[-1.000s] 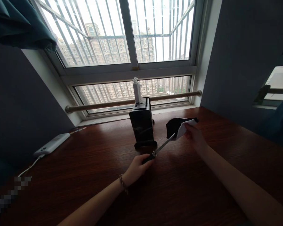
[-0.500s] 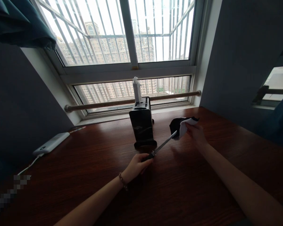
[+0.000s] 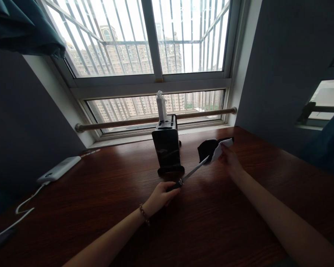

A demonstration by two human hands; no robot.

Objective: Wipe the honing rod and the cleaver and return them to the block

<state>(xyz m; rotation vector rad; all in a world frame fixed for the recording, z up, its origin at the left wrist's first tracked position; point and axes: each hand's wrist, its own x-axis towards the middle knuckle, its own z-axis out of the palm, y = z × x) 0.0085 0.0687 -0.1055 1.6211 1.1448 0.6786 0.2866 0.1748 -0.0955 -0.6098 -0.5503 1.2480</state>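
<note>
My left hand (image 3: 161,194) is closed around the black handle of a knife (image 3: 195,170), whose narrow blade points up and to the right. In my right hand (image 3: 230,160) is a cloth (image 3: 207,150), black on one side and white on the other. The blade's far end meets the cloth's lower edge, and I cannot tell how much of the tip is covered. Just beyond the knife stands a black knife block (image 3: 167,148), with a white wrapped object (image 3: 161,106) sticking up from its top.
A white power bank (image 3: 59,170) with a white cable (image 3: 25,211) lies at the left of the brown wooden table (image 3: 114,174). Behind the table, a rail (image 3: 122,122) crosses in front of the barred window (image 3: 108,44). Blue curtain (image 3: 25,29) hangs at upper left.
My right hand and the cloth have shifted slightly, and more of the cloth's black side shows. My left hand keeps the knife in nearly the same place.
</note>
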